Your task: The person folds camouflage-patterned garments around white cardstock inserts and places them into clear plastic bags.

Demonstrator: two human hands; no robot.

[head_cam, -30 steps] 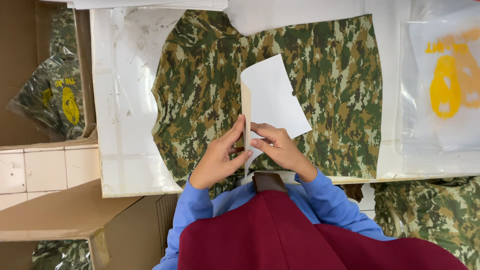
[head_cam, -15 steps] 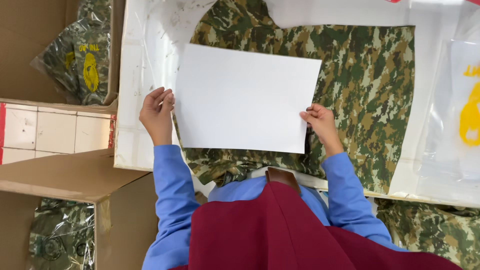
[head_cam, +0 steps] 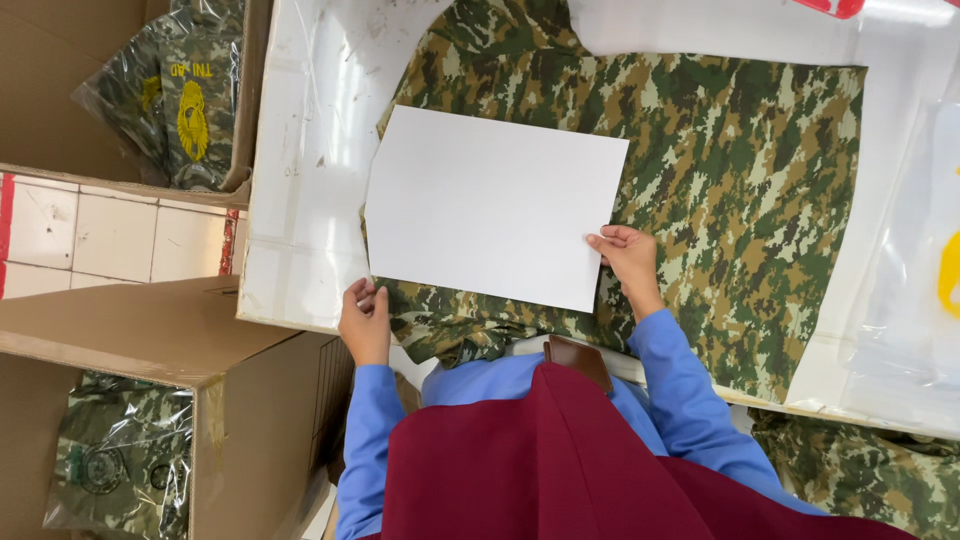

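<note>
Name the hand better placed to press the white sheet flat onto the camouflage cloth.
Probably right: the right hand already touches the white sheet's edge, over the camouflage cloth. The left hand sits at its corner.

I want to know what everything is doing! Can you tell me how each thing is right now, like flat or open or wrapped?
White sheet: flat on the camouflage garment.
Camouflage garment: spread out on the table.
Left hand: at the sheet's lower left corner.
Right hand: fingertips on the sheet's right edge.
Cardboard box: open.
Bagged garment: wrapped in clear plastic.

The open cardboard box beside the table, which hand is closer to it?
Left. The left hand is right above the cardboard box; the right hand is across the white sheet.
</note>
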